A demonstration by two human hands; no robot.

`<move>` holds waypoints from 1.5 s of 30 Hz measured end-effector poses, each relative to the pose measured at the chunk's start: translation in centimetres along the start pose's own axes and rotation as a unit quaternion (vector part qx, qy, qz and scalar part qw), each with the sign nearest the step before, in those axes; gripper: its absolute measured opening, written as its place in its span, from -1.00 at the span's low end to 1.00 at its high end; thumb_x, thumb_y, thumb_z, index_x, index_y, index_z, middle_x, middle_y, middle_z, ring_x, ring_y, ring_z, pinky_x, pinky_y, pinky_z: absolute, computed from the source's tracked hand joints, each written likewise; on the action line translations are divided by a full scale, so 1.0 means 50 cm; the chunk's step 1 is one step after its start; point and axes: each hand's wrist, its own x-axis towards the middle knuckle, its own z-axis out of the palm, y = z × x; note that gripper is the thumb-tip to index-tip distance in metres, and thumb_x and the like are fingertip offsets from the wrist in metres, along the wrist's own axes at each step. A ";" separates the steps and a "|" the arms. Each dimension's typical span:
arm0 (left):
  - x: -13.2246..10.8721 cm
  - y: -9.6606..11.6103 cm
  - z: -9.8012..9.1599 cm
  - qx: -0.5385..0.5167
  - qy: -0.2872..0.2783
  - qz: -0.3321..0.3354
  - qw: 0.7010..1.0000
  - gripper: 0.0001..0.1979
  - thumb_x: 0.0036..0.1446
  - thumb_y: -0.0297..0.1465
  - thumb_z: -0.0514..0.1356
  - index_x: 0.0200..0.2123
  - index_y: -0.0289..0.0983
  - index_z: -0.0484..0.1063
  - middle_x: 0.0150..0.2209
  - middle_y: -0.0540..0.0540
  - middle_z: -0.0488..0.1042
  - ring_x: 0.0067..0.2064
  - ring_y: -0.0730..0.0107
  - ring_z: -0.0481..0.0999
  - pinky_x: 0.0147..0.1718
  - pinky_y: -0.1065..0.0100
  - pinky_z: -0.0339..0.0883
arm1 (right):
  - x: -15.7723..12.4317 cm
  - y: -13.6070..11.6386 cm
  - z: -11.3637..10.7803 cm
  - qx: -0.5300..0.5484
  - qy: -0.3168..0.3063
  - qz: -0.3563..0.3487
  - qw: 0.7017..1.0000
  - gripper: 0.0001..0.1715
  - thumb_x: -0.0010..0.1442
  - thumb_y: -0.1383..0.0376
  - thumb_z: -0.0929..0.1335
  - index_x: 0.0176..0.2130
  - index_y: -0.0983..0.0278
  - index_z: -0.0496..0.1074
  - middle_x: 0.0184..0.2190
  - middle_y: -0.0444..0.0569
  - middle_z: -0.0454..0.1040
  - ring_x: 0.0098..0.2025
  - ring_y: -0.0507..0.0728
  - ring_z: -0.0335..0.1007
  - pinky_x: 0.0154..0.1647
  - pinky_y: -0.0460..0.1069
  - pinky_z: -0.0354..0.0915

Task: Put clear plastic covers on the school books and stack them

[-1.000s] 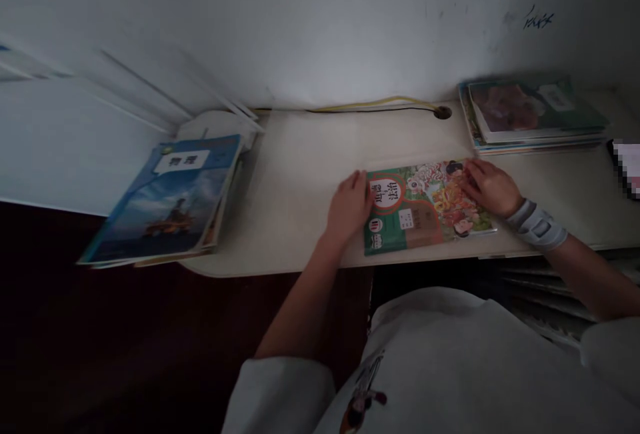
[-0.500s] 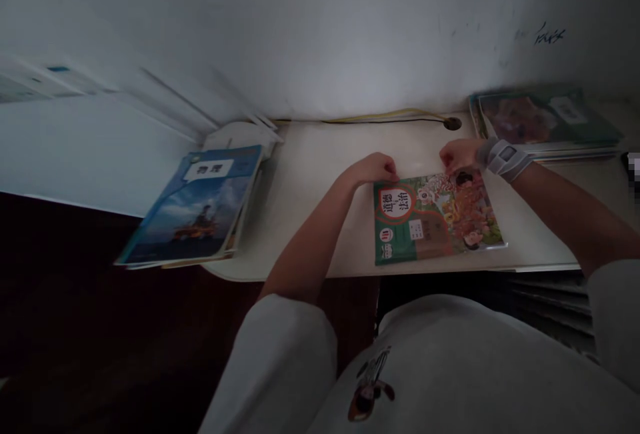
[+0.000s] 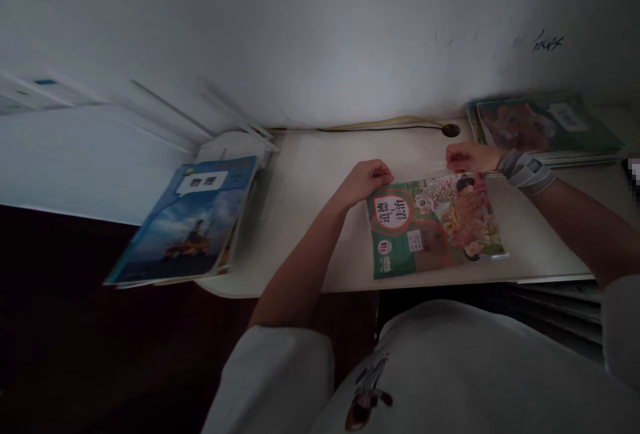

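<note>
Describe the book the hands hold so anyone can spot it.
On the pale desk, the textbook lies near the front edge, left hand and right hand pinching its far corners. Unlike the blue book left and stack right, it is green with a red-ringed title.

Blue book stack point(image 3: 190, 221) left — another stack point(image 3: 545, 124) right, cable point(image 3: 380, 123) behind.

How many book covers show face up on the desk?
3: the green textbook gripped by the left hand and right hand, a blue book at the desk's left end, a dark book at its right end. More lie hidden beneath those two.
</note>
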 end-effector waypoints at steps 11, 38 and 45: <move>-0.142 -0.008 0.025 -0.238 0.231 -0.034 0.943 -0.54 -0.01 -0.20 0.25 -0.02 -0.19 0.38 -0.59 0.07 0.34 -0.59 0.45 0.39 -0.58 0.42 0.29 | -0.146 -0.073 0.012 0.185 0.255 0.066 0.947 -0.46 0.03 0.07 0.43 -0.05 0.19 0.28 -0.58 -0.23 0.37 -0.60 0.00 0.22 -0.60 -0.08 0.08; -0.161 0.027 -0.005 -0.106 0.171 0.025 0.979 -0.76 -0.16 -0.22 0.29 -0.57 -0.28 0.40 -0.53 0.02 0.38 -0.46 0.47 0.35 -0.43 0.41 0.25 | -0.181 -0.086 0.083 0.223 0.337 0.077 0.911 -0.48 -0.01 -0.16 0.37 -0.56 0.21 0.28 -0.63 -0.20 0.27 -0.57 0.00 0.18 -0.51 -0.04 0.21; -0.090 -0.037 0.064 0.087 0.152 -0.157 0.972 -0.63 0.05 -0.14 0.13 -0.63 -0.29 0.34 -0.62 -0.06 0.33 -0.44 0.30 0.42 -0.45 0.35 0.23 | -0.119 -0.020 0.131 -0.044 0.269 0.293 0.916 -0.49 0.27 0.08 0.19 -0.60 0.27 0.34 -0.61 0.01 0.42 -0.46 0.10 0.37 -0.38 -0.03 0.24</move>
